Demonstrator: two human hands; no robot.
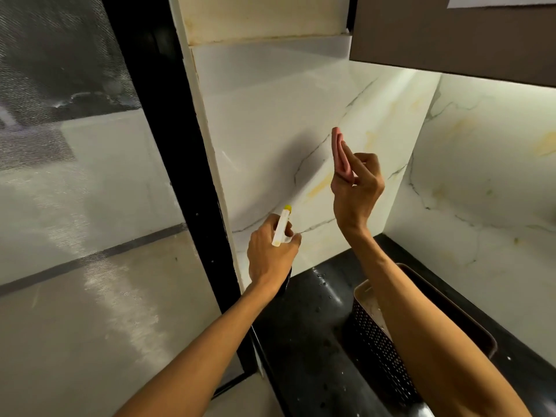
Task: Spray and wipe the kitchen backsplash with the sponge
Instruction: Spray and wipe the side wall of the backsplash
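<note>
The left hand [272, 252] is wrapped around the neck of a spray bottle [282, 227], fingers curled under the white trigger head, the wrist cocked upward so that the yellow nozzle tip points up and away at the wall. The bottle's dark body shows only as a sliver below the wrist. That forearm runs in long and nearly straight from the lower left.

The right hand [356, 183] is held higher and a little to the right of the left, palm turned toward the wall, wrist bent back. It pinches a pink sponge [341, 156], folded or squeezed lengthwise, between the thumb and the extended fingers; the sponge stands upright, just off the wall or barely at it; I cannot tell which. The right forearm rises steeply from the lower right.

Directly beyond both hands stands the backsplash [270, 130], pale marble-look panels with grey veins and yellowish stains near the sponge. It turns a corner to the right of the right hand. Below the hands lies a black countertop [313, 311] with scattered droplets. Under the right forearm sits a perforated brown basket [376, 335]. Left of the left arm is a black-framed mesh screen [90, 191], and a dark cabinet [451, 34] hangs above the right hand.
</note>
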